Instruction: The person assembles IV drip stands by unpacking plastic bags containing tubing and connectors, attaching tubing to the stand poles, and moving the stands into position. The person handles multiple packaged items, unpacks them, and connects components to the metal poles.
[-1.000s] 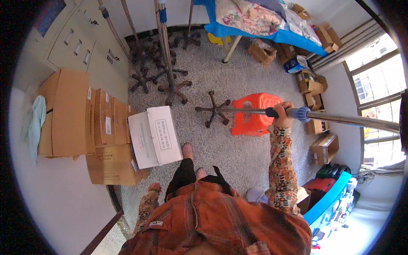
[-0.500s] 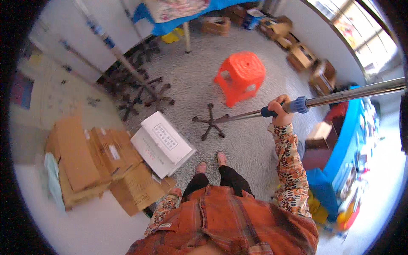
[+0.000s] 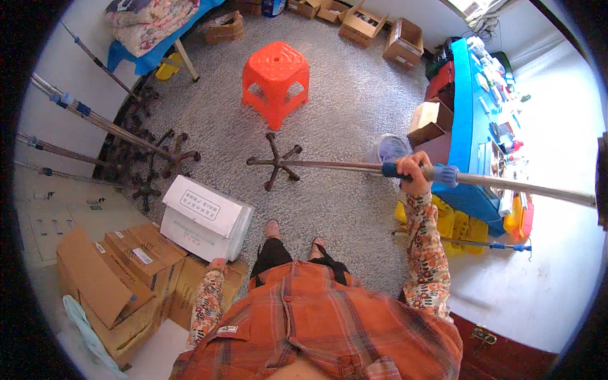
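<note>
My right hand (image 3: 415, 174) is wrapped round the pole of a drip stand (image 3: 519, 185), at its blue collar. The pole leans toward me and runs out past the right edge. Its dark five-legged base (image 3: 276, 163) stands on the floor ahead of my feet. My left hand (image 3: 217, 265) hangs low at my left side, close to a white carton (image 3: 206, 215) and a brown cardboard box (image 3: 190, 288); its fingers cannot be made out. Beyond the base stands an orange plastic stool (image 3: 277, 79).
More pole stands (image 3: 120, 134) crowd the left wall. Cardboard boxes (image 3: 145, 259) are stacked at lower left. A blue-covered table (image 3: 465, 114) with small items lines the right, with a bucket (image 3: 391, 149) and yellow containers (image 3: 459, 225) beside it. Open boxes (image 3: 403, 43) line the far wall.
My view has turned right, so the stool, cartons and stand base sit further left in it. My right hand keeps hold of the pole. More of my left hand and sleeve shows.
</note>
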